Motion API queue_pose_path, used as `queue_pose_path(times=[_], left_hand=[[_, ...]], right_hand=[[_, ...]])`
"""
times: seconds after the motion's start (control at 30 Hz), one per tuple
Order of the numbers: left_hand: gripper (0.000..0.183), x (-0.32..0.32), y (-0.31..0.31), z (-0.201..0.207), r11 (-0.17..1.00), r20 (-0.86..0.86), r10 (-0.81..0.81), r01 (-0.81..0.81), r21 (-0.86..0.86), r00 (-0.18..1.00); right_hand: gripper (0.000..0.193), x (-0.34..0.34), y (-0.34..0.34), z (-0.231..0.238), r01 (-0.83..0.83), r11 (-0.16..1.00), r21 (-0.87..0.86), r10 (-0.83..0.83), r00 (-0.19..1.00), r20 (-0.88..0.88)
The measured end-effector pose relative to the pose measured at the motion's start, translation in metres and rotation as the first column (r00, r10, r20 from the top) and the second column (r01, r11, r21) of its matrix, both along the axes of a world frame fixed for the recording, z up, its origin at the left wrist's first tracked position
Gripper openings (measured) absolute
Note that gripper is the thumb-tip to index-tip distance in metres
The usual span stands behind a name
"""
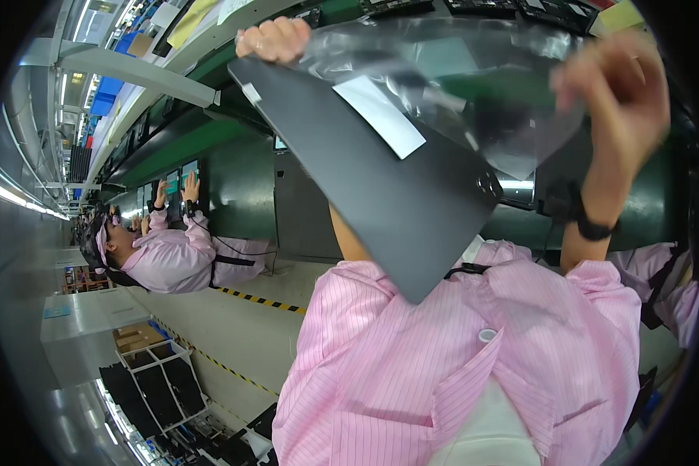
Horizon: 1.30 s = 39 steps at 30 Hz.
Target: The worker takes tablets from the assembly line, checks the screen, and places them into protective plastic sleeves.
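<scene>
A dark grey flat panel (365,186), like the back of a tablet with round camera-like openings near one corner, hangs tilted in front of my chest. My left hand (276,40) is closed at its upper left corner; the fingertips are partly hidden. A white rectangular label (380,116) lies across the panel's upper part. Crumpled clear plastic film (505,93) spreads from beside my left hand to my right hand (617,93), which is raised at the right, smeared by motion, its thumb and fingers pinching the film's edge. A black band circles my right wrist.
Behind the panel runs a dark green workbench (245,194) with a dark mat (307,210). Black devices (481,6) line its far side. To the left a co-worker (167,252) in pink works at the same bench. A grey metal beam (132,71) crosses the upper left.
</scene>
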<state>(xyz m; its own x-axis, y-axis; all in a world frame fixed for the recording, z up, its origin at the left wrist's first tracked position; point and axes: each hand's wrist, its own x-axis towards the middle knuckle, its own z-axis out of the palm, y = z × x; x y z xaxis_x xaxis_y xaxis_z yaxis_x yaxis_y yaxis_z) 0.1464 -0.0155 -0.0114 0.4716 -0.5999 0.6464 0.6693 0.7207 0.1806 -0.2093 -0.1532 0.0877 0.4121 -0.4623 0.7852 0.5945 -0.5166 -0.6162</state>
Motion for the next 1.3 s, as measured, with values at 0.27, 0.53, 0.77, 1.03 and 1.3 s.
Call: queue_pose_path(times=[0.27,0.53,0.77,1.03,1.3], left_hand=[[0.052,-0.044,-0.002,0.019,0.869,0.411,0.489,-0.389,-0.306,0.769],[0.012,-0.03,0.007,-0.054,0.808,0.445,0.582,-0.544,-0.225,0.68],[0.018,-0.1,-0.004,-0.083,0.779,-0.015,0.613,-0.601,0.179,0.79],[0.023,-0.06,-0.004,-0.152,0.722,-0.059,0.64,-0.572,0.39,0.766],[0.024,-0.152,-0.114,-0.074,0.403,-0.362,0.775,0.037,0.915,0.518]], right_hand=[[0.026,-0.027,0.051,-0.048,-0.276,0.77,-0.575,0.133,0.951,-0.278],[0.03,-0.025,0.002,-0.101,-0.01,0.99,-0.141,-0.024,0.971,-0.239],[0.019,0.008,0.022,-0.091,-0.404,0.779,0.48,0.426,0.902,0.069],[0.022,0.001,0.006,-0.103,-0.522,0.667,0.532,0.525,0.836,0.161],[0.03,-0.025,-0.023,-0.135,-0.075,0.802,0.593,0.148,0.986,-0.076]])
